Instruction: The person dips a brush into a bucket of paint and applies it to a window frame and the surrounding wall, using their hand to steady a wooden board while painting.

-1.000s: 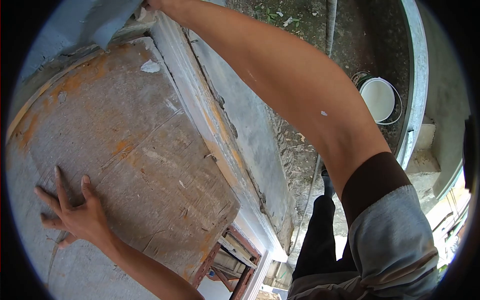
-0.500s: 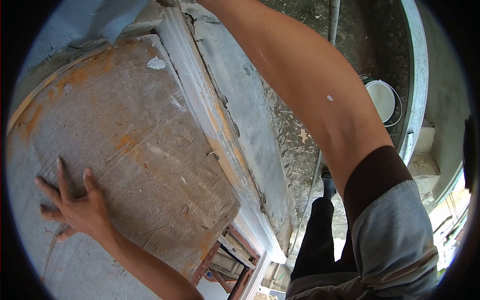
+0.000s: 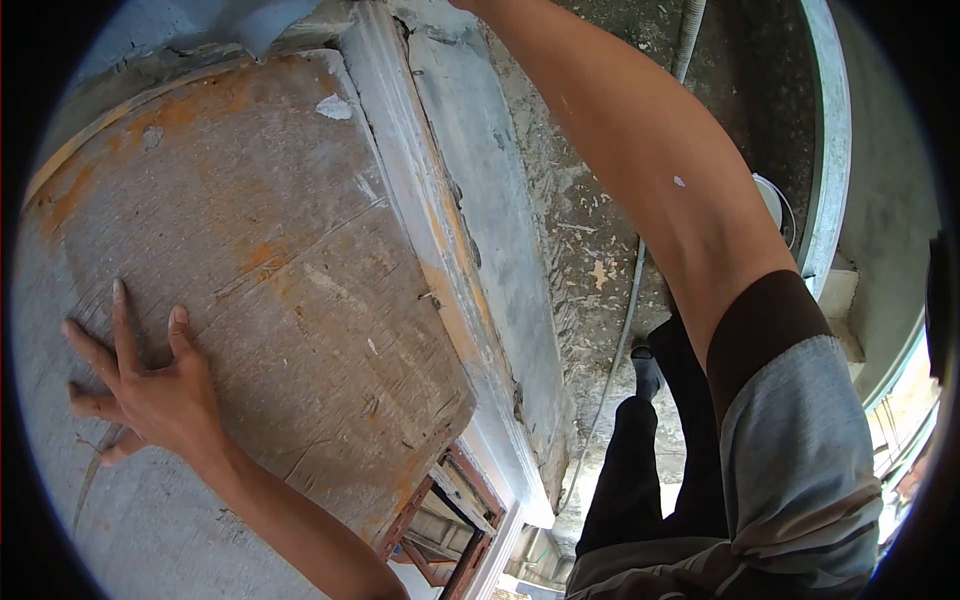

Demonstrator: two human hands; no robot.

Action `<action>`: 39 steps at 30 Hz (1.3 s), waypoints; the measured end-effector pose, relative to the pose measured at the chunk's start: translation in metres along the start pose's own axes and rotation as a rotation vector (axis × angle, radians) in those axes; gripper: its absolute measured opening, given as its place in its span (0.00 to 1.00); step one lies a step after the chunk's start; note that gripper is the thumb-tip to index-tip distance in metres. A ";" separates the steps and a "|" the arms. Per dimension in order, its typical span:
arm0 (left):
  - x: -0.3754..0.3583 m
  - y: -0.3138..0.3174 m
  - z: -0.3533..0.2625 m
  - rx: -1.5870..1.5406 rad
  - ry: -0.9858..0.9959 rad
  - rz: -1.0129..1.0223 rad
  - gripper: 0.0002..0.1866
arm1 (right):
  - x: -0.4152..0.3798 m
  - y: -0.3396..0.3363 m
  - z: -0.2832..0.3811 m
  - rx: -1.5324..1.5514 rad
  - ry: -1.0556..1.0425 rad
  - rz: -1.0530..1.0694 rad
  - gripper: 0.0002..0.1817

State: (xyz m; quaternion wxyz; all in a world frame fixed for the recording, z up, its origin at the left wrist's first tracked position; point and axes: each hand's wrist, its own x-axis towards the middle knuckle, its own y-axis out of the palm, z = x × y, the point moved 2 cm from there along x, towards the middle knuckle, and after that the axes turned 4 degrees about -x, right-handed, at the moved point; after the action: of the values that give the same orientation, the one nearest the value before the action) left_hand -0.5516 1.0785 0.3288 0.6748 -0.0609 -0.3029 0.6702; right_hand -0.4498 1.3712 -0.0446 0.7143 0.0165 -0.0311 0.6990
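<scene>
My left hand (image 3: 165,405) lies with its fingers spread on a worn, grey-brown wooden board (image 3: 330,330) stained with orange patches. Nothing is held in it. A pale chip (image 3: 334,107) sticks to the upper part of the board. My right forearm (image 3: 650,130), with a pale fleck on its skin, reaches up from a grey sleeve (image 3: 800,430) and leaves the top of the view, so the right hand is hidden. Alongside the board runs a whitish frame (image 3: 420,200) with bare yellowish wood and cracks near its edge.
A grey plastered ledge (image 3: 500,200) borders the frame. On the rough floor below lies a thin hose (image 3: 628,320). A white bucket (image 3: 768,203) is partly behind my forearm. A pale curved rail (image 3: 838,130) runs down the right side. An opening (image 3: 440,530) with reddish-brown framing sits below the board.
The view has shifted slightly, so the board's upper edge sits higher and the forearm covers more of the bucket. My left hand remains spread on the board. More of both legs shows.
</scene>
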 end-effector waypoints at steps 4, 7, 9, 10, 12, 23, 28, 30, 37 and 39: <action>0.000 -0.002 0.000 -0.016 -0.015 0.003 0.29 | -0.017 -0.046 0.010 0.311 0.286 0.286 0.19; 0.001 -0.002 -0.001 -0.004 -0.021 0.017 0.29 | 0.004 -0.044 0.018 0.060 0.004 0.193 0.19; 0.000 0.000 0.002 -0.080 0.005 -0.012 0.29 | -0.002 -0.037 0.006 -0.034 -0.098 0.193 0.18; -0.001 0.002 0.003 -0.156 0.022 -0.047 0.30 | -0.016 -0.041 0.010 -0.039 -0.072 0.223 0.19; 0.001 0.002 0.003 -0.168 0.007 -0.047 0.30 | -0.045 -0.051 0.025 -0.049 -0.034 0.276 0.21; 0.002 -0.009 -0.007 -0.061 -0.100 0.100 0.30 | -0.089 -0.094 0.053 0.140 0.256 0.126 0.20; 0.004 -0.012 -0.011 -0.061 -0.103 0.084 0.29 | -0.118 -0.070 0.042 0.009 0.085 0.325 0.18; 0.002 -0.012 -0.009 -0.067 -0.109 0.088 0.29 | -0.179 -0.103 0.059 -0.027 0.065 0.510 0.14; 0.004 -0.012 -0.012 -0.070 -0.111 0.085 0.29 | -0.196 -0.137 0.065 0.067 0.251 0.886 0.15; 0.004 -0.012 -0.011 -0.069 -0.110 0.088 0.29 | -0.136 -0.112 0.051 0.073 0.283 0.692 0.18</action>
State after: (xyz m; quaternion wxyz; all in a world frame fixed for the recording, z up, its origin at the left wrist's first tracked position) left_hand -0.5360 1.0843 0.3270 0.6245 -0.0605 -0.3595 0.6907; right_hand -0.3414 1.2296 -0.0008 0.4322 -0.0663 0.0893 0.8949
